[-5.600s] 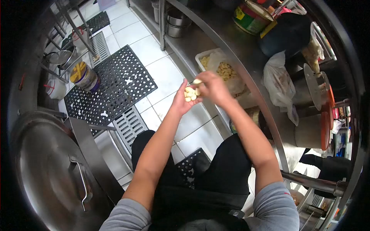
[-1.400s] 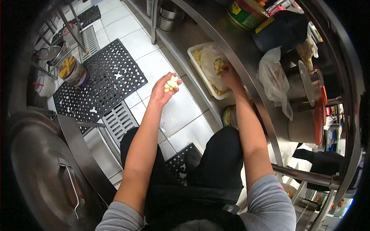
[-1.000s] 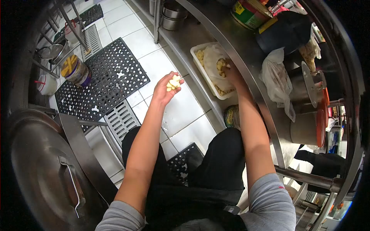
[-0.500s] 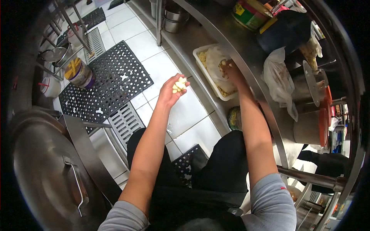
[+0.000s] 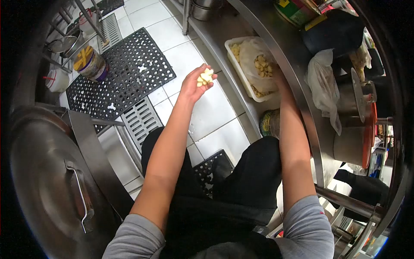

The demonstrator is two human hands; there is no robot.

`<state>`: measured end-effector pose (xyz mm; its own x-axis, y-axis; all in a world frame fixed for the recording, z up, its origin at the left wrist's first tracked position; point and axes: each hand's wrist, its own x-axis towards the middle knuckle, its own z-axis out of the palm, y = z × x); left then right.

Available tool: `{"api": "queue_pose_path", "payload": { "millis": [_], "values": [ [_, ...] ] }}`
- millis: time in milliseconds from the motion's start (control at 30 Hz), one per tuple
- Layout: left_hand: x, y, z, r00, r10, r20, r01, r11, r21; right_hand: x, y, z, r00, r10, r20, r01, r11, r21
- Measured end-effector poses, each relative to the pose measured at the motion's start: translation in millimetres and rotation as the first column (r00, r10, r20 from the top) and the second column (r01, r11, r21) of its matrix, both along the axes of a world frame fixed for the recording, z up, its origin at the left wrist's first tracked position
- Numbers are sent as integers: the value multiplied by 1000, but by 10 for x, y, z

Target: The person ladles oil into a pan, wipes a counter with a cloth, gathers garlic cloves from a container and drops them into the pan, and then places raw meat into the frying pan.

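Note:
Several pale peeled garlic cloves [image 5: 205, 77] lie in my left hand [image 5: 195, 84], which is curled around them above the tiled floor. My right arm reaches beneath the steel counter to the right side of a white plastic tub [image 5: 242, 80]. Only part of my right hand [image 5: 280, 74] shows there, dim and cut off by the counter edge, and its fingers are hidden. Inside the tub, a clear plastic bag [image 5: 246, 55] lies over more cloves, and a heap of garlic cloves [image 5: 261, 66] sits on the bag beside my right hand.
The steel counter edge [image 5: 288, 56] runs above the lower shelf [image 5: 217, 47]. A round jar [image 5: 270, 123] stands near my right knee. Left are a large metal lid [image 5: 47, 172], a black rubber mat [image 5: 125, 73] and a tub with yellow pieces [image 5: 90, 64]. A plastic bag [image 5: 322, 80] hangs right.
My right hand has moved off the middle of the tub to its right side, leaving the clove heap in plain sight. My left hand still holds its cloves. The view has shifted slightly.

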<state>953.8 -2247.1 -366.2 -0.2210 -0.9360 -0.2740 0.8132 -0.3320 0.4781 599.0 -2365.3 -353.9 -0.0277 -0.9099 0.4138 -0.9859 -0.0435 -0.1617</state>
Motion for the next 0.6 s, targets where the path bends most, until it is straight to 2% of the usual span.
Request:
{"api": "queue_pose_path", "payload": {
  "millis": [167,233,467,533,567,600],
  "values": [
    [-2,-6,28,1000,9,-17,-10,1000,-15,26,-29,-66,999,40,18,-42,991,127],
    [-11,16,27,1000,12,-6,-12,1000,-4,-75,-81,-286,998,53,46,-58,991,118],
    [47,34,86,1000,20,-15,-21,1000,-21,49,-12,-20,975,103,196,-127,985,114],
    [54,37,126,1000,27,0,-27,999,-18,161,107,150,931,114,348,-149,986,77],
    [60,41,141,999,35,2,-35,999,-9,266,205,278,830,97,549,-202,970,133],
    [77,46,151,999,42,3,-42,999,-1,399,303,400,640,22,768,-280,938,207]
  ]
}}
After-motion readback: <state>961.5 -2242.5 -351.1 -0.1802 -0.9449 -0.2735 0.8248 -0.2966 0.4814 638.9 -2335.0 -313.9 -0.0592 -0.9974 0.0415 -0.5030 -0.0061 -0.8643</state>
